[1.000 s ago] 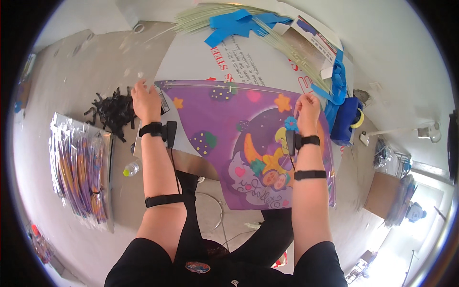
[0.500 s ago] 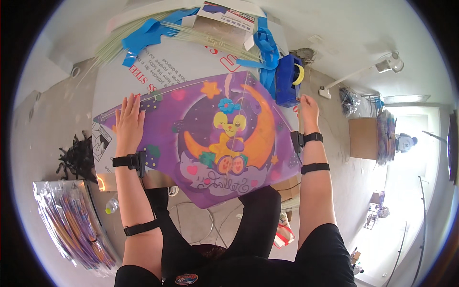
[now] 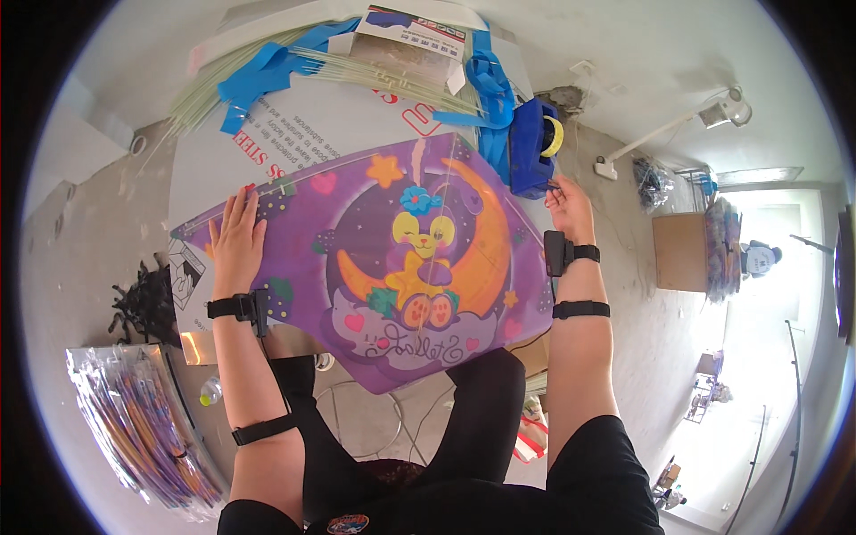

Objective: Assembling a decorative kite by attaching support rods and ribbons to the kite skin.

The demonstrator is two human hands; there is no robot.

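A purple kite (image 3: 374, 267) with a cartoon animal, an orange crescent moon and stars lies across the table in front of me, its lower tip hanging over my lap. Thin pale rods run along its upper left edge and down its middle. My left hand (image 3: 237, 236) rests flat on the kite's left part, fingers stretched out. My right hand (image 3: 571, 212) is beside the kite's right corner, fingers curled together just below the blue tape dispenser (image 3: 533, 147), which carries a yellow roll. Whatever the fingertips hold is too small to make out.
Bundles of pale thin rods (image 3: 201, 102), blue strips (image 3: 259, 80) and an open carton (image 3: 410, 49) lie on the table's far side. Plastic-wrapped bundles (image 3: 143, 419) and a bottle (image 3: 210, 390) are at lower left. A cardboard box (image 3: 682, 252) stands at right.
My right hand has shifted slightly down, its fingers turning closer under the tape dispenser. The left hand stays flat on the kite. The view has moved a little.
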